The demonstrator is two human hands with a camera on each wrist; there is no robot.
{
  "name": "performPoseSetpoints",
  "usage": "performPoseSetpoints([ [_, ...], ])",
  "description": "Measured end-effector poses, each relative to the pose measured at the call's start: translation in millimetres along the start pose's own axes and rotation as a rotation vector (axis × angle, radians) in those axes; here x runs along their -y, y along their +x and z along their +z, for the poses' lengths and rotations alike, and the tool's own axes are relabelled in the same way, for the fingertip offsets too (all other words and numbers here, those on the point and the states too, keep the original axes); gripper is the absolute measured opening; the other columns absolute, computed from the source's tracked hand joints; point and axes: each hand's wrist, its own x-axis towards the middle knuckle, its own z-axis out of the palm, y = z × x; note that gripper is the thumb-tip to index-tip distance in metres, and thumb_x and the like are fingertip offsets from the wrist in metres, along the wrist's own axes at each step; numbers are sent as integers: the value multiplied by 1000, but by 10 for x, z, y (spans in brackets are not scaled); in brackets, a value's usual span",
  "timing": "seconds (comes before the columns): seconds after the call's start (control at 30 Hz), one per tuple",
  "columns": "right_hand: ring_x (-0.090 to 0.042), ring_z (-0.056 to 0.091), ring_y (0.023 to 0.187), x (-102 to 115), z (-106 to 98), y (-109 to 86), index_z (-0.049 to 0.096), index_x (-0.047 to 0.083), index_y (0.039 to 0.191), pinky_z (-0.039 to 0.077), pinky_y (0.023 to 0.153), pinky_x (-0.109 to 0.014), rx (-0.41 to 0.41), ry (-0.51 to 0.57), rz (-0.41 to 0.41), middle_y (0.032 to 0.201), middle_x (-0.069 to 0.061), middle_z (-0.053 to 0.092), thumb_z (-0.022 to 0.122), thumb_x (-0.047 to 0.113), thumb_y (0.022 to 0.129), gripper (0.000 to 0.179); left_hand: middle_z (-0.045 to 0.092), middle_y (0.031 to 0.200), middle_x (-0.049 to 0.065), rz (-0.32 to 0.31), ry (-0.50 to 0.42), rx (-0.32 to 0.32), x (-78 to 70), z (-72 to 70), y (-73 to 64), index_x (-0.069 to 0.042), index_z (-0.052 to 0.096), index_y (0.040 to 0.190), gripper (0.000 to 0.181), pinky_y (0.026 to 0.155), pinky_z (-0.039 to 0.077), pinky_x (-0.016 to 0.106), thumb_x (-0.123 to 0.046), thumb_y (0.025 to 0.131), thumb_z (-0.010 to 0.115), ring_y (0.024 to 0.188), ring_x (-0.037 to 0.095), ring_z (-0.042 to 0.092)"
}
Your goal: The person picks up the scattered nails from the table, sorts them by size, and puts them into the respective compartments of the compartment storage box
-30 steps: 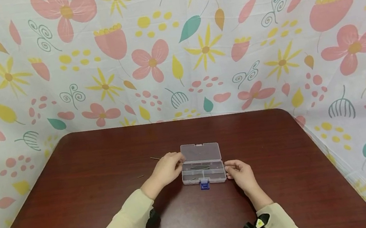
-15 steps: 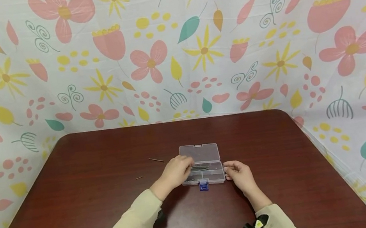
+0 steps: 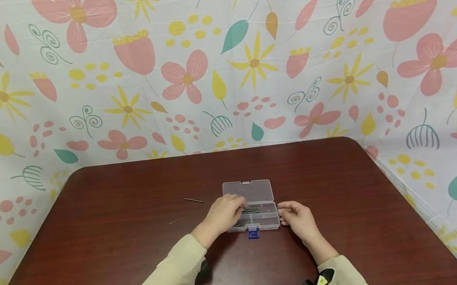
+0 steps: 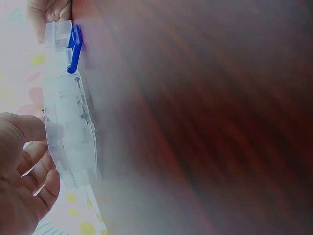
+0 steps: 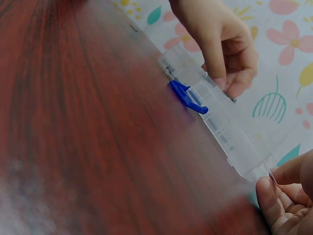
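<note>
A clear plastic compartment box [image 3: 265,222] with a blue latch [image 3: 253,233] lies on the table, its lid [image 3: 258,190] folded back. Several thin metal rods [image 3: 254,210] lie in its rear compartment. My left hand [image 3: 221,214] is over the box's left side, thumb and fingertips together. A dark tip of a thin metal rod [image 5: 234,100] pokes out from those fingers in the right wrist view; the rest of it is hidden. My right hand [image 3: 301,220] pinches the box's right end between thumb and finger, seen closely in the right wrist view [image 5: 286,193].
Left of the box, a longer thin metal rod [image 3: 194,200] and a short one [image 3: 172,223] lie on the dark wooden table [image 3: 129,191]. A flower-printed cloth [image 3: 188,79] hangs behind the table.
My left hand has moved right, from the box's left edge to over its rear compartment, uncovering the longer rod on the table. The right hand stays at the box's right end.
</note>
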Motion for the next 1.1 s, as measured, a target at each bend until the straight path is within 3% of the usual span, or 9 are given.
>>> performPoseSetpoints([
  [0.2, -5, 58, 66, -4, 3, 1, 59, -15, 112, 52, 60, -17, 1, -1, -3, 89, -17, 67, 55, -6, 89, 24, 70, 91, 2, -11, -54, -44, 33, -10, -30, -11, 68, 91, 13, 76, 53, 32, 0, 87, 63, 85, 19, 66],
  [0.5, -4, 58, 65, -15, 6, 5, 58, -15, 112, 52, 60, -17, -2, 1, -5, 88, -17, 66, 57, -5, 89, 25, 69, 89, 2, -37, -44, -99, 204, -97, -118, -11, 67, 89, 15, 74, 52, 32, 2, 83, 64, 82, 19, 64],
  [0.87, -5, 58, 66, -13, -4, 19, 58, -15, 112, 52, 60, -16, -7, -7, -11, 87, -15, 66, 56, -6, 89, 24, 65, 87, 4, -204, -46, -120, 493, -237, -215, -9, 66, 90, 15, 72, 52, 36, 3, 82, 65, 83, 22, 61],
  [1.1, -5, 58, 66, -8, -3, 6, 58, -15, 112, 52, 60, -17, -2, -3, -5, 87, -15, 66, 56, -6, 90, 24, 63, 92, 7, -321, -59, -70, 644, -262, -322, -8, 65, 93, 16, 72, 52, 38, 3, 82, 67, 88, 26, 60],
])
